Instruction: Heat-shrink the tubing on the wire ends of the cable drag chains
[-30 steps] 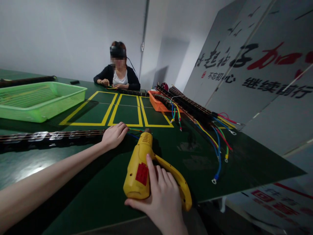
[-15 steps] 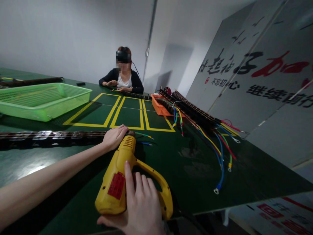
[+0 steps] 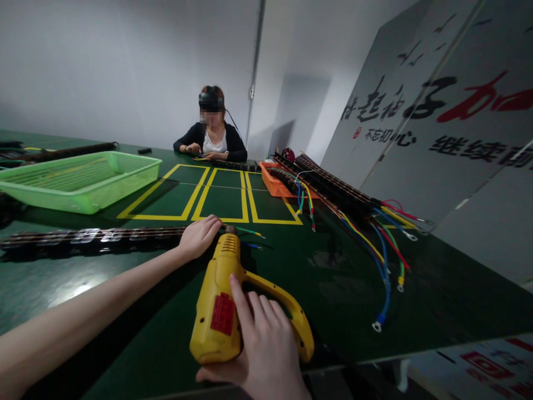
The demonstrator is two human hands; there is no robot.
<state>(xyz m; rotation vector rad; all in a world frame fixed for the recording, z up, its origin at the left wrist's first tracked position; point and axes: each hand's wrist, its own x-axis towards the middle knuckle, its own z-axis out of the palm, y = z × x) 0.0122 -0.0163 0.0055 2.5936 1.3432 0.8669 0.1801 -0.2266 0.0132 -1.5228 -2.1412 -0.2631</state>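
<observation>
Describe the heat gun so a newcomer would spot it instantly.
Start with the green table. At its near side, the right hand holds the heat gun, its nozzle close to the left hand. Unlike the thin blue wire beyond, it has a bulky yellow body with a red label.

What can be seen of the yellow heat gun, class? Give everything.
The yellow heat gun looks plastic, with a red label, front vent slots, a dark nozzle and a curved handle. It points away from the wearer, nozzle near the left hand. The right hand holds it, index finger laid along it. Whether it is running cannot be told.
</observation>
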